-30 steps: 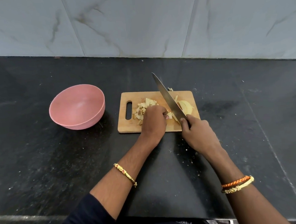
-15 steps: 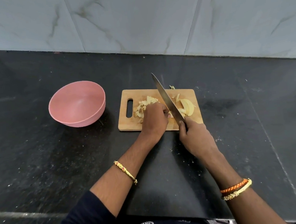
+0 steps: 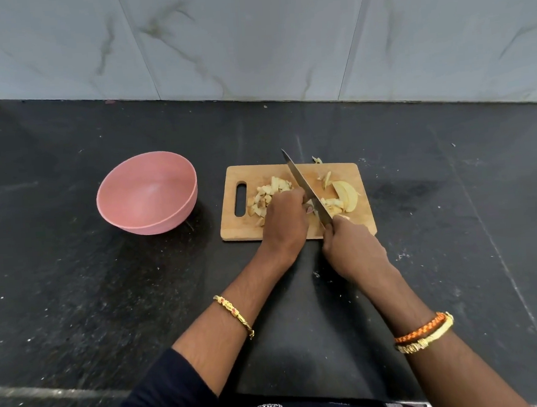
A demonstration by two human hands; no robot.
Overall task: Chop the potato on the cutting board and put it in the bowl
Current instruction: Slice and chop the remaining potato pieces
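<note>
The bowl [image 3: 147,192] is pink, the board [image 3: 293,169] tan wood, the potato [image 3: 344,194] pale yellow. The worktop [image 3: 76,296] is speckled black; the wall [image 3: 249,36] is grey-veined white marble.

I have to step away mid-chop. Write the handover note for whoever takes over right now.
Right hand grips the knife, blade angled across the cutting board.
Left hand rests curled on the board beside the blade; what it holds is hidden.
Done: a pile of chopped potato pieces lies left of the blade.
Left: larger potato slices right of the blade need chopping. The pink bowl, left of the board, holds no potato; everything must go in.
</note>
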